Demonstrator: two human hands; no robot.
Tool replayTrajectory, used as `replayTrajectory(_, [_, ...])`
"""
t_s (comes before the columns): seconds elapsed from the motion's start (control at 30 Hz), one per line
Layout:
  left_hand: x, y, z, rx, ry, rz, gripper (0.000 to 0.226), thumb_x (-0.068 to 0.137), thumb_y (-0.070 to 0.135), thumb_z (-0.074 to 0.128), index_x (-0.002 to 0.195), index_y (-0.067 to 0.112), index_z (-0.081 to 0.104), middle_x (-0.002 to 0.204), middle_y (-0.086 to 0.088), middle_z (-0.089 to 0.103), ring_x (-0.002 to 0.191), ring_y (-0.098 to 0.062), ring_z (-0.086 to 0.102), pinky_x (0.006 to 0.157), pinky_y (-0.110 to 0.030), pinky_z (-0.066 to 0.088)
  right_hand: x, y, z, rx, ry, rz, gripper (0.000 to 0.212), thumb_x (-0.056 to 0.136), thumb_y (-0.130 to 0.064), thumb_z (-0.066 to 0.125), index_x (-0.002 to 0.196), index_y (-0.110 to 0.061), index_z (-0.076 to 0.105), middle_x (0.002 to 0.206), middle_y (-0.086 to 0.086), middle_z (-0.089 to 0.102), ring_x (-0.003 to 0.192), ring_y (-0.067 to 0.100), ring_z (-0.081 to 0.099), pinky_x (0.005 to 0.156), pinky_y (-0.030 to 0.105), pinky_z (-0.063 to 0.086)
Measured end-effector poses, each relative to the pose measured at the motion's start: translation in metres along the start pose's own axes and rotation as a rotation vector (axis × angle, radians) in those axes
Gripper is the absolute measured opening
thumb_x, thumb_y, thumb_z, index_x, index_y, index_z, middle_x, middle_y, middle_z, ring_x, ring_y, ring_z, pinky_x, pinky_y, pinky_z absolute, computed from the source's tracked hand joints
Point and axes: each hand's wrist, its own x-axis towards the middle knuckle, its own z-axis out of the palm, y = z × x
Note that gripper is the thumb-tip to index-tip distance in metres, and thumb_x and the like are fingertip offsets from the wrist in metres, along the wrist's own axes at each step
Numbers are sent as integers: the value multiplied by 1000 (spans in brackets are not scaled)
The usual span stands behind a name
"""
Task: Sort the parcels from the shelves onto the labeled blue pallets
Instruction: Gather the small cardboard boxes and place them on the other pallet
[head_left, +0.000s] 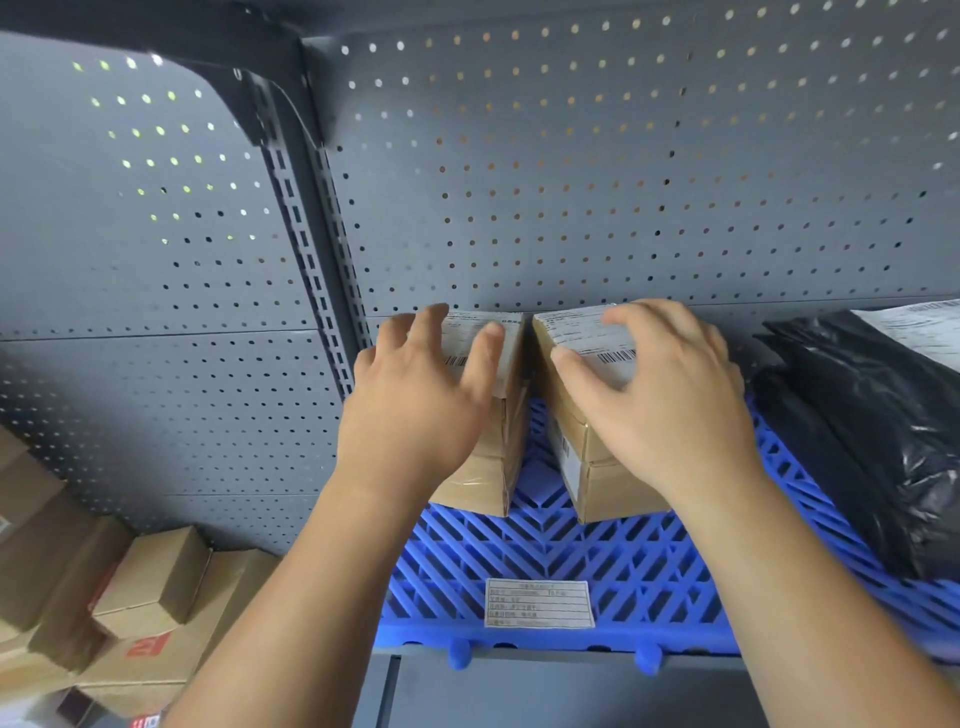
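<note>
While both hands rest on top of the parcels, two brown cardboard boxes stand side by side on the blue pallet (545, 551), at its rear, close to the perforated back panel (623, 182) of the shelf unit. The left hand (415, 405) lies over the left box (493, 467), fingers (480, 358) spread and curled over the shipping label on the top face. The right hand (670, 395) covers the right box (597, 478) in the same manner, thumb on the barcode edge. Neither hand is closed around its box; the fingers are splayed and press from above. Whether the boxes are being set down or squared up cannot be told from this view.

The boxes stand narrow-side forward with a slim gap between them, apparently so that the label faces stay upward and legible, and so that the front of the pallet remains free for more parcels. A paper label (539, 603) is fixed near the pallet's front edge and presumably identifies the destination; its text is too small to read.

To the right, a black plastic mailer bag (857, 426) lies on the same pallet, just beside the right box, and limits sideways movement there. The slotted upright (311, 270) stands to the left of the left box. Below and to the left, a heap of other cardboard boxes (130, 613) lies well apart from the pallet.
</note>
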Motion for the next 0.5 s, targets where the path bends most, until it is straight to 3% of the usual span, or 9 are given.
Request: replayTrajectory(0.5, [14,-5,-1,-119,48,64,61,98,68,38,146,32,49,150,-1,48,138,-27,47,110,-52,43,9,5,-10,89,47,23,52,92,-60,49,129,-26,61,136,-4,57,128,26,48,104,46,43])
